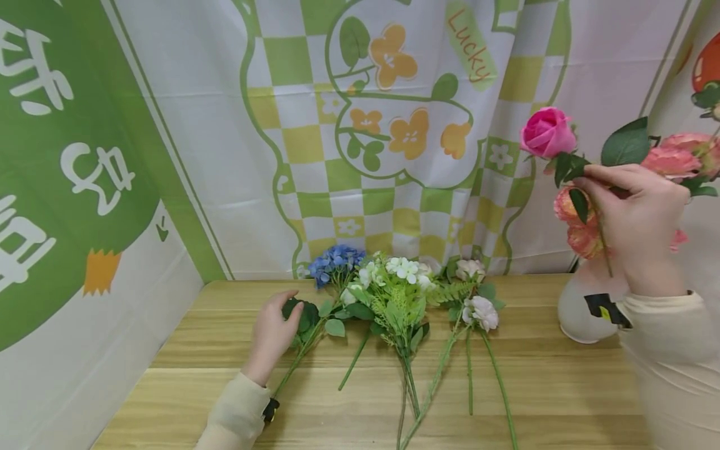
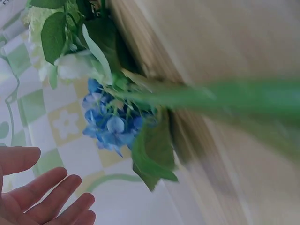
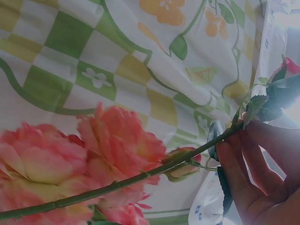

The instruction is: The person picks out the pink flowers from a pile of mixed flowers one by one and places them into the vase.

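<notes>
My right hand pinches the stem of a pink rose between thumb and fingers, high at the right. In the right wrist view the green rose stem slants down past coral-pink flowers. My left hand reaches over the left of the table beside dark green leaves, its fingers loosely bent. Its fingers hold nothing in the left wrist view. A blue hydrangea lies just beyond it.
On the wooden table, a white-and-green flower bunch lies mid-table, and pale pink flowers lie right of it. A white vase with coral flowers stands at the right, partly behind my right arm. A patterned cloth hangs behind.
</notes>
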Tool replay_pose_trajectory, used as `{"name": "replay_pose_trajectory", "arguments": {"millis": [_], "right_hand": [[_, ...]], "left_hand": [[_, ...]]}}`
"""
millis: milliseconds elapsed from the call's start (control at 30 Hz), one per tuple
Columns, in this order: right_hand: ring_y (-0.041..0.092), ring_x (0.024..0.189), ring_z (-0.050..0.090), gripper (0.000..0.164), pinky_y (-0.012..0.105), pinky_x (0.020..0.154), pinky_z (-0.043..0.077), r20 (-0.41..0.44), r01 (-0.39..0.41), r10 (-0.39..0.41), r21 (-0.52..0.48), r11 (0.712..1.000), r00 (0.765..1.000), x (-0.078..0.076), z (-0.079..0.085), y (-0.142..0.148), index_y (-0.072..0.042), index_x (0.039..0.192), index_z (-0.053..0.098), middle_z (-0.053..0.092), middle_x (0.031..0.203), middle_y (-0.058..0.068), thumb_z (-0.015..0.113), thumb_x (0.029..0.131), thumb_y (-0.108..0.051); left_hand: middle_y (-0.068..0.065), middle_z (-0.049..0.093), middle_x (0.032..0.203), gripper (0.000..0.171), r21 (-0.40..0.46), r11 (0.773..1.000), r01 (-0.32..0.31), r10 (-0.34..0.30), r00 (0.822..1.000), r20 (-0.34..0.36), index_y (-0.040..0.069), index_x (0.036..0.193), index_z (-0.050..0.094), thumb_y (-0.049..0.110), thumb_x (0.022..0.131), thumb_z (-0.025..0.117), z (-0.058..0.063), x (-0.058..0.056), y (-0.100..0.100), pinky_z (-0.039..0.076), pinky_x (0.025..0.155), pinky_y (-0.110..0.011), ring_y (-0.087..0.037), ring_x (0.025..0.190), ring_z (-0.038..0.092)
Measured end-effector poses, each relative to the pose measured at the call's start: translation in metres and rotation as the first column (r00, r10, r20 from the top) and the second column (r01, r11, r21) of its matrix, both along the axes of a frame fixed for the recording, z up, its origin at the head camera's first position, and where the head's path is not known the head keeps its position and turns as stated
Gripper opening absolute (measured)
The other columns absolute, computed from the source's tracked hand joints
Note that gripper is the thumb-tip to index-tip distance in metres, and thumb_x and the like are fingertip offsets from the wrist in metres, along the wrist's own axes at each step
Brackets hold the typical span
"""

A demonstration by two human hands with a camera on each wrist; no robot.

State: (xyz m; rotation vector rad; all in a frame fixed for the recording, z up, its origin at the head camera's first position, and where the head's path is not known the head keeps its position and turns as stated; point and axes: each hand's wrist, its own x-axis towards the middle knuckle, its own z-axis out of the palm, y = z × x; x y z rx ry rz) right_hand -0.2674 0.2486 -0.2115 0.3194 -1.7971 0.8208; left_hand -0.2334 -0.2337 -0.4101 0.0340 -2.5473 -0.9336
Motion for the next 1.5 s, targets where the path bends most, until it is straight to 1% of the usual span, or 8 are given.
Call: {"name": "replay_pose_trajectory", "arguments": {"millis": [67, 100, 267, 367, 533, 933, 1200, 1500], "right_hand": [[-0.021, 0.076, 0.053, 0.018, -0.002, 0.071, 0.041, 0.006, 0.002, -0.002, -0.004, 1.0, 1.0, 0.003, 0.005, 0.003, -0.005, 0.095, 0.076, 0.073, 0.094, 0.015, 0.074, 0.081, -0.016], [-0.019, 0.077, 0.054, 0.018, -0.001, 0.071, 0.042, 0.011, 0.001, -0.001, -0.01, 1.0, 1.0, 0.004, 0.008, 0.004, -0.005, 0.096, 0.076, 0.073, 0.095, 0.012, 0.073, 0.082, -0.017], [-0.014, 0.08, 0.056, 0.022, 0.0, 0.072, 0.043, 0.086, 0.025, -0.019, -0.071, 0.997, 0.996, 0.009, 0.018, 0.009, -0.007, 0.101, 0.075, 0.068, 0.093, -0.019, 0.071, 0.084, -0.02], [-0.012, 0.08, 0.056, 0.022, 0.0, 0.07, 0.043, 0.136, 0.043, -0.026, -0.121, 0.992, 0.99, 0.009, 0.022, 0.012, -0.009, 0.103, 0.075, 0.062, 0.089, -0.029, 0.071, 0.084, -0.019], [-0.013, 0.079, 0.054, 0.022, 0.0, 0.068, 0.041, 0.158, 0.066, -0.043, -0.142, 0.988, 0.987, 0.007, 0.025, 0.016, -0.011, 0.104, 0.075, 0.059, 0.087, -0.029, 0.071, 0.084, -0.02], [-0.017, 0.084, 0.048, 0.027, 0.001, 0.07, 0.038, 0.152, 0.157, -0.145, -0.069, 0.985, 0.978, -0.002, 0.031, 0.019, -0.011, 0.107, 0.074, 0.061, 0.095, -0.027, 0.067, 0.087, -0.029], [-0.017, 0.081, 0.048, 0.026, 0.002, 0.069, 0.039, 0.155, 0.149, -0.133, -0.094, 0.984, 0.979, -0.007, 0.028, 0.023, -0.012, 0.106, 0.074, 0.058, 0.09, -0.03, 0.067, 0.088, -0.029], [-0.017, 0.081, 0.049, 0.027, 0.001, 0.07, 0.039, 0.196, 0.139, -0.111, -0.138, 0.981, 0.974, -0.013, 0.016, 0.033, -0.013, 0.107, 0.074, 0.056, 0.088, -0.031, 0.068, 0.086, -0.029]], "left_hand": [[-0.019, 0.057, 0.13, 0.038, -0.01, 1.0, -0.009, 0.009, 1.0, 0.004, 0.002, 0.126, 0.058, 0.022, 0.093, 0.059, 0.0, 0.002, -0.005, 0.041, 0.102, -0.053, -0.038, 0.123, 0.051], [-0.02, 0.057, 0.13, 0.038, -0.011, 1.0, -0.012, 0.012, 1.0, 0.006, 0.002, 0.126, 0.058, 0.021, 0.093, 0.059, -0.001, 0.002, -0.007, 0.041, 0.102, -0.053, -0.038, 0.123, 0.05], [-0.021, 0.054, 0.133, 0.039, -0.008, 1.0, -0.025, 0.025, 1.0, 0.01, 0.002, 0.129, 0.056, 0.02, 0.094, 0.057, -0.001, 0.005, -0.017, 0.038, 0.105, -0.054, -0.04, 0.125, 0.048], [-0.02, 0.054, 0.134, 0.04, -0.007, 0.999, -0.037, 0.037, 0.999, 0.015, 0.003, 0.13, 0.055, 0.021, 0.095, 0.056, 0.0, 0.007, -0.021, 0.037, 0.105, -0.054, -0.04, 0.126, 0.047], [-0.021, 0.053, 0.135, 0.04, -0.015, 0.998, -0.053, 0.054, 0.998, 0.021, 0.003, 0.13, 0.054, 0.019, 0.094, 0.056, 0.001, 0.01, -0.029, 0.036, 0.106, -0.055, -0.041, 0.126, 0.046], [-0.027, 0.053, 0.131, 0.04, -0.051, 0.994, -0.094, 0.094, 0.996, -0.003, -0.002, 0.129, 0.054, 0.018, 0.094, 0.056, -0.002, 0.022, -0.053, 0.039, 0.1, -0.059, -0.046, 0.122, 0.048], [-0.028, 0.055, 0.128, 0.038, -0.091, 0.987, -0.132, 0.129, 0.991, -0.04, -0.003, 0.126, 0.056, 0.017, 0.094, 0.057, -0.004, 0.028, -0.069, 0.04, 0.097, -0.059, -0.047, 0.118, 0.05], [-0.03, 0.054, 0.128, 0.04, -0.135, 0.981, -0.137, 0.134, 0.99, -0.03, -0.005, 0.126, 0.055, 0.02, 0.095, 0.056, -0.003, 0.035, -0.076, 0.04, 0.096, -0.061, -0.049, 0.117, 0.049]]}}
